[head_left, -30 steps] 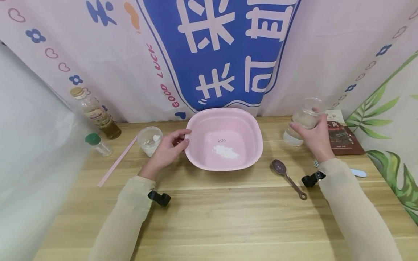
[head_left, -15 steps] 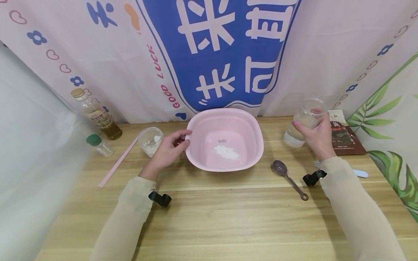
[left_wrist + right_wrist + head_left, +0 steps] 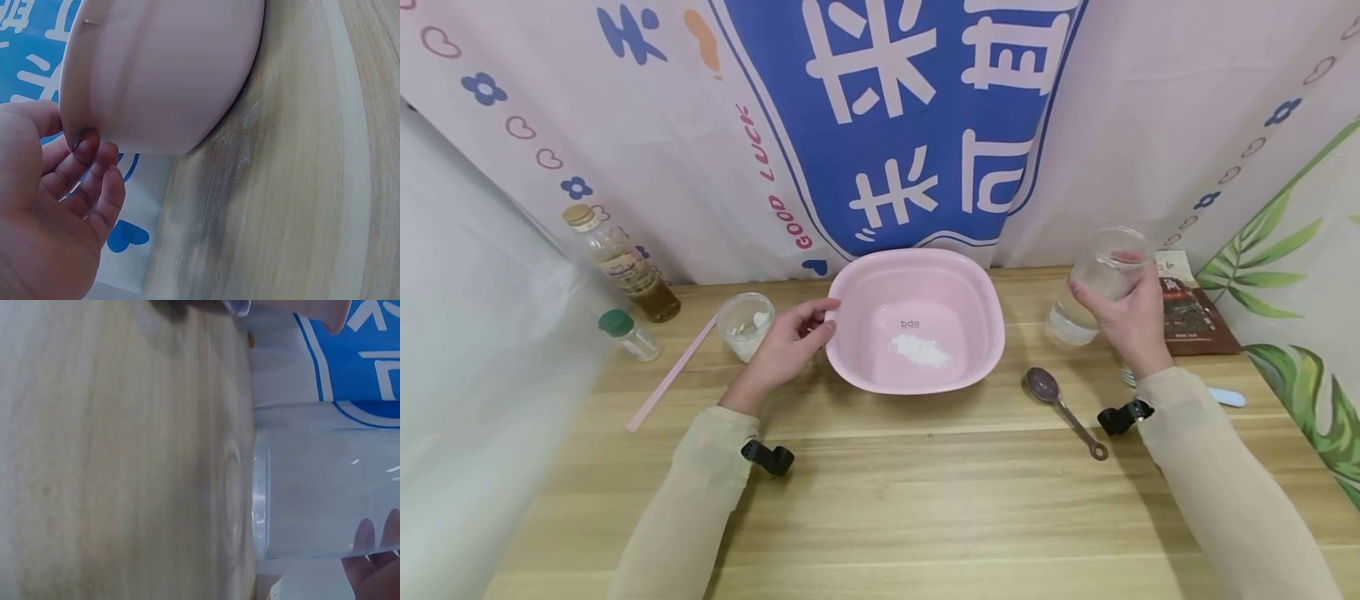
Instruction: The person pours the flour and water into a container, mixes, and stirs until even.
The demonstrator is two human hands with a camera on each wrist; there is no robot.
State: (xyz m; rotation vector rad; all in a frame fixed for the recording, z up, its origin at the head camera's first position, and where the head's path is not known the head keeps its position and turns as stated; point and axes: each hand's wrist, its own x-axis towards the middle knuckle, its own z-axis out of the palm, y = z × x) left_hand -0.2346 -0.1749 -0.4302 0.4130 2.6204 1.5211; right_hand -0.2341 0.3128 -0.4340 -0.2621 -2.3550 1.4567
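A pink basin (image 3: 925, 287) stands in the middle of the wooden table with a small heap of white powder (image 3: 920, 350) on its bottom. My left hand (image 3: 823, 318) holds its left rim, thumb on top. In the left wrist view the fingers (image 3: 94, 159) curl under the rim against the basin's wall (image 3: 169, 69). My right hand (image 3: 1101, 273) grips a clear plastic cup (image 3: 1071, 321) of water to the right of the basin, tilted a little to the left. The right wrist view shows the cup (image 3: 325, 494) with its base close to the table and fingertips (image 3: 369, 547) on its side.
A small clear cup (image 3: 745, 321), a pink stick (image 3: 670, 372), a green-capped jar (image 3: 625, 332) and an oil bottle (image 3: 621, 262) stand at the left. A brown spoon (image 3: 1063, 408), a brown packet (image 3: 1191, 312) and a white utensil (image 3: 1223, 397) lie at the right.
The right hand has shifted the cup of water very slightly towards me and the basin. The left hand stays on the basin's rim.
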